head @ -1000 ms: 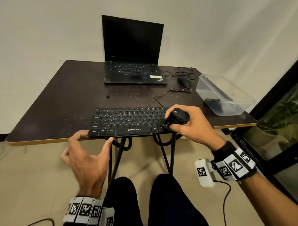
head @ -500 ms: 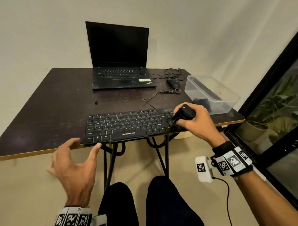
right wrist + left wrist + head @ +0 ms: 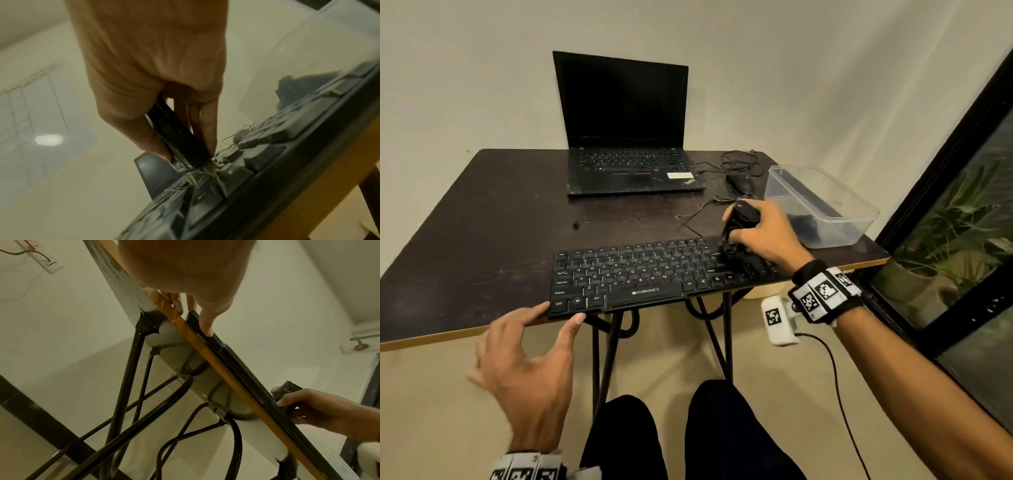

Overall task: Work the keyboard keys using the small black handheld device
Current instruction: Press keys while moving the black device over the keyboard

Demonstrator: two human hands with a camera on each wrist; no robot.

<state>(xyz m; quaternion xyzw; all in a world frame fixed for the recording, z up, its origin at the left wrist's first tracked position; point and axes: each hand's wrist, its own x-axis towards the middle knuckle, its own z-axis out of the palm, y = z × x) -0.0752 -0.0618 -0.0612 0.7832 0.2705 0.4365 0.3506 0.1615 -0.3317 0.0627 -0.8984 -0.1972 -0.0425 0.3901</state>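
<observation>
Right hand (image 3: 763,236) has its fingers curled round the small black handheld device (image 3: 739,226), held near upright, tip down on the right end of the keyboard (image 3: 640,274), roughly 3 o'clock of the board. Right wrist view shows pale bristles at the device tip (image 3: 202,168) splayed into the gaps between keys, so it reads as a brush or dust tool; exact type unclear. Left hand (image 3: 530,363) is spread, thumb (image 3: 573,325) and one finger touching the keyboard's front-left corner at about 7 o'clock, bracing it at the table (image 3: 482,212) edge. Keyboard front sits right on that edge, so the brace matters. My take for this step: keep the tool steep, light pressure, short strokes along the key rows, working from 3 o'clock toward 9 o'clock. Push too hard and the board may skate or tip off the edge; keep the left contact firm, ideally pressing down, not just touching. Clear tub (image 3: 825,205) at 1 o'clock of the right hand is close; watch the wrist on back-strokes. Laptop (image 3: 626,137) at 12 o'clock and mouse (image 3: 739,181) are well clear.
</observation>
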